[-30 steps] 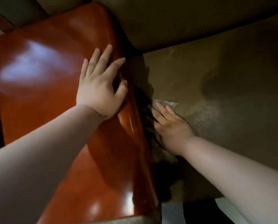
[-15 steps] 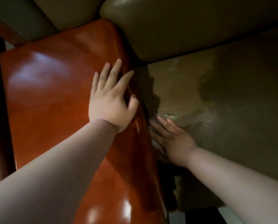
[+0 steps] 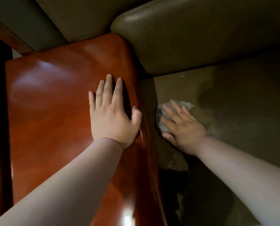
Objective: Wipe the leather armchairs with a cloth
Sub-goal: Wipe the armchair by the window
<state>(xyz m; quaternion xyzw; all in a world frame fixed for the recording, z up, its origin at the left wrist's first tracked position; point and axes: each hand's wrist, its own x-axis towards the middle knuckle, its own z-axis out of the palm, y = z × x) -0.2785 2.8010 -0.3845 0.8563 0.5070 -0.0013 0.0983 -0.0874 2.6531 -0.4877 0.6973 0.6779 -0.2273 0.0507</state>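
The cloth [image 3: 173, 110], a pale crumpled piece, lies on the leather seat cushion [image 3: 242, 115] of the armchair, close to the seat's left edge and just beside the armrest. The right hand [image 3: 183, 126] lies flat on top of it, fingers straight and slightly spread, pressing it against the leather; only the cloth's far and left margins show past the fingers. This flat palm, judged from the posture, suits spreading pressure for a wiping stroke rather than gripping. The left hand [image 3: 111, 115] rests flat on the polished wooden armrest [image 3: 54, 111], fingers extended and together, thumb at the armrest's inner edge, holding nothing; it appears to serve as a brace while the person leans over the seat. Behind the seat stands the padded leather backrest [image 3: 193, 38], meeting the armrest at the corner. The seat surface is dim and in shadow, so whether the mottled patches are damp streaks or mere lighting cannot be settled. The gap between armrest and seat is dark, and the cloth's full extent is hidden beneath the palm. The rest of the armchair is cut off by the frame.
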